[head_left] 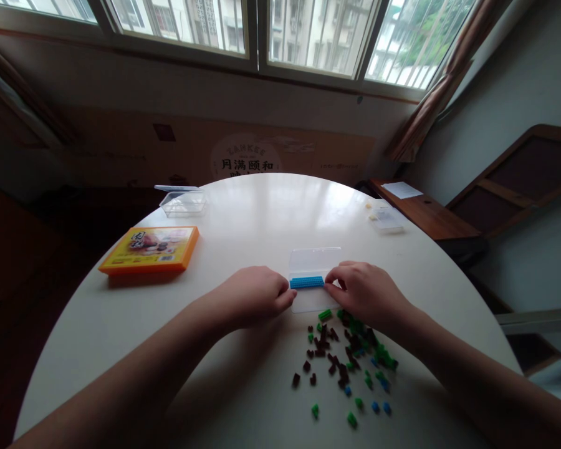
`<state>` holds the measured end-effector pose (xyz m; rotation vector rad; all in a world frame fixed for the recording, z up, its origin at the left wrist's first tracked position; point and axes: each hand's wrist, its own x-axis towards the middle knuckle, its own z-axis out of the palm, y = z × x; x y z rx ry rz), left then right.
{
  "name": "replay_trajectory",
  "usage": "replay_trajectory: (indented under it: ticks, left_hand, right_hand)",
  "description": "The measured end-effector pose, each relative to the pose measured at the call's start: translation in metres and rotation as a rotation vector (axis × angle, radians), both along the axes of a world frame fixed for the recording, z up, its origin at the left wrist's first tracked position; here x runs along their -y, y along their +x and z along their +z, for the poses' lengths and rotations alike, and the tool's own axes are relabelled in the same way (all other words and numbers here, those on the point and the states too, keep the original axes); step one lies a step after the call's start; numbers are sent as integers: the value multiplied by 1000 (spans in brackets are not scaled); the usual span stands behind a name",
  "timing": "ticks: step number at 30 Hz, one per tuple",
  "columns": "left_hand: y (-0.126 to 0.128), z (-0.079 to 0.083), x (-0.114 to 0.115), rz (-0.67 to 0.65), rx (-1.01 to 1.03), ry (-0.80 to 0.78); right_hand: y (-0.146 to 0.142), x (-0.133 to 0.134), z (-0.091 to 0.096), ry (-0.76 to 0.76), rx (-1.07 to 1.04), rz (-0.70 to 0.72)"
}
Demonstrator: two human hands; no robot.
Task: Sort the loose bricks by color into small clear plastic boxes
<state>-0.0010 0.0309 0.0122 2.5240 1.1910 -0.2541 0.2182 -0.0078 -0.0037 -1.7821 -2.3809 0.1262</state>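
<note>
A long blue studded building-block plate [307, 282] lies across an open clear plastic case [315, 259] near the middle of the round table. My left hand [264, 293] is closed at the left end of the blue plate, its thumb and fingertips gripping that end. At the opposite end, my right hand [355, 284] pinches the plate between thumb and fingers. Just below the case lies a green block [325, 315]. Loose small brown blocks [324, 340], green blocks [352, 420] and blue blocks [375, 407] are scattered in front of my right hand, some partly behind the forearm.
An orange and yellow box [149, 249] rests on the white table [243, 231] at left. Behind it stands a clear container [183, 203] with its lid raised. Another clear case [387, 220] lies at the far right, with small yellowish pieces beside it. A wooden desk [425, 212] stands beyond.
</note>
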Motion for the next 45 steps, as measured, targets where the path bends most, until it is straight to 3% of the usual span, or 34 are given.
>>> replay_trajectory:
  ticks: [45]
  left_hand:
    - [-1, 1, 0, 12, 16, -24]
  right_hand:
    - [1, 2, 5, 19, 9, 0]
